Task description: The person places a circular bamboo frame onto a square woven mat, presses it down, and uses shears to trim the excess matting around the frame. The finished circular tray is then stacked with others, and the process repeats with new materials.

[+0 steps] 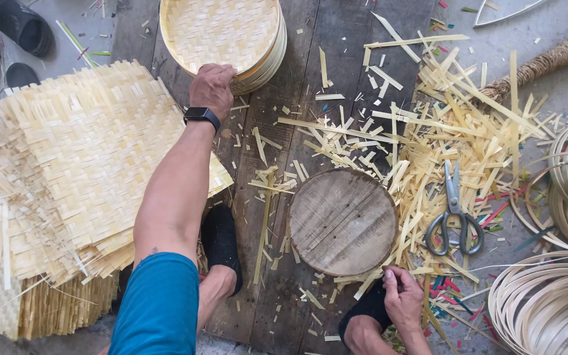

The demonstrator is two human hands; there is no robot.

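Your left hand (212, 89) is stretched out to the stack of round woven trays (225, 36) at the top of the plank floor (336, 39), fingers curled over the near rim, gripping the top one. Your right hand (403, 297) rests low by your right foot (367, 307), fingers loosely curled; can't tell if it holds a sliver or nothing. Round wooden block (342, 221) sits dead centre between your feet, bare on top, likely as the work base. Square woven mats (80, 171) are stacked on your left, scissors (454, 220) lying in the bamboo offcuts (442, 125) on your right, coiled hoop strips (550, 302) beyond, all within arm's reach.
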